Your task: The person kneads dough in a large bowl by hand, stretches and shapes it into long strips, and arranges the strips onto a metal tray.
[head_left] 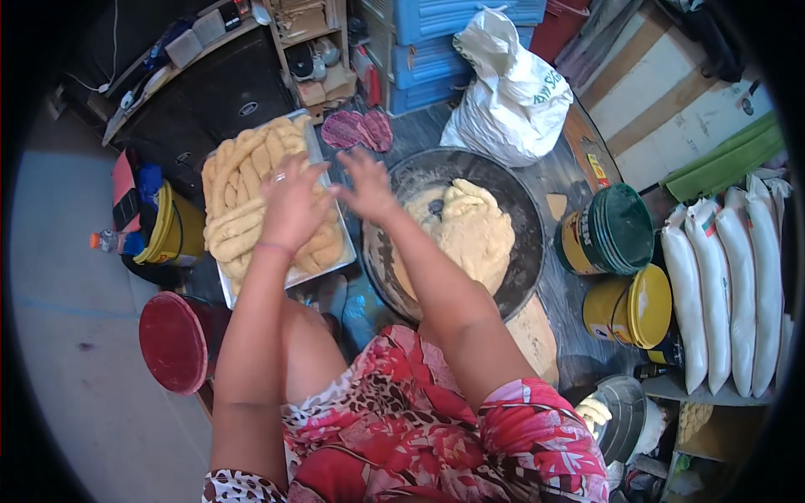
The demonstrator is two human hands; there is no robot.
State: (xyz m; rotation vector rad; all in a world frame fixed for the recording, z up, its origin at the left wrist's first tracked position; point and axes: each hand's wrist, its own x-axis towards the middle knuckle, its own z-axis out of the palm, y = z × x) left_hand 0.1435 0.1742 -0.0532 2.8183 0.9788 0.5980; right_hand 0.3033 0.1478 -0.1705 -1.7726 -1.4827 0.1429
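Note:
A metal tray (346,251) at the left is piled with crumb-coated dough ropes (237,226), laid side by side. Over its right part is my left hand (293,199), with a ring on one finger; its fingers are stretched and nothing shows in them. My right hand (367,186) hovers between the tray and a wide dark basin (524,210), slightly blurred, fingers spread and holding nothing visible. A large pale lump of dough (478,235) rests in the basin, with loose crumbs (402,268) beside it, partly hidden by my right forearm.
Right of the basin stand nested green buckets (619,226) and a yellow lidded bucket (641,306), near long white filled bags (729,293). A white sack (511,101) stands behind the basin. Pink slippers (358,131) lie beyond the tray. A red-lidded bucket (173,342) stands left.

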